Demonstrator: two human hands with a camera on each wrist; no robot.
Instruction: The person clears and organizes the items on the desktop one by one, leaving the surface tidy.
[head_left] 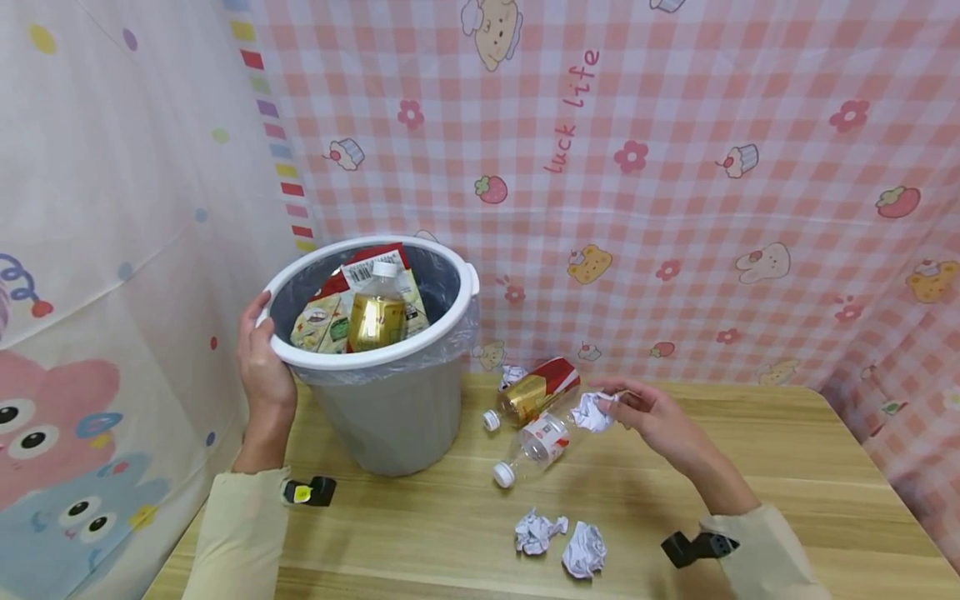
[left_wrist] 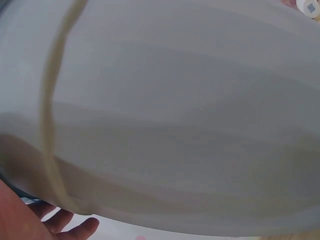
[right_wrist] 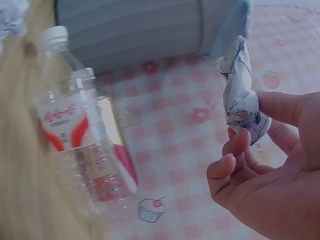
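My left hand [head_left: 264, 371] grips the white rim of a grey trash can [head_left: 397, 417] lined with a clear bag, at its left side. Inside the can lie a gold-labelled plastic bottle [head_left: 377, 322] and printed packaging [head_left: 321, 322]. Between thumb and fingers, my right hand [right_wrist: 270, 175] pinches a crumpled paper ball [right_wrist: 241, 95], held up over the table to the right of the can. Just left of that hand, a clear bottle with a red and white label [head_left: 545, 439] lies beside a gold and red bottle [head_left: 536, 393]; both have white caps.
Two crumpled paper balls [head_left: 536, 532] lie near the front of the wooden table [head_left: 420, 533]. Another paper ball [head_left: 512, 376] sits behind the bottles. A pink checked cloth [head_left: 675, 208] hangs along the back, and a white patterned cloth [head_left: 112, 208] hangs at the left.
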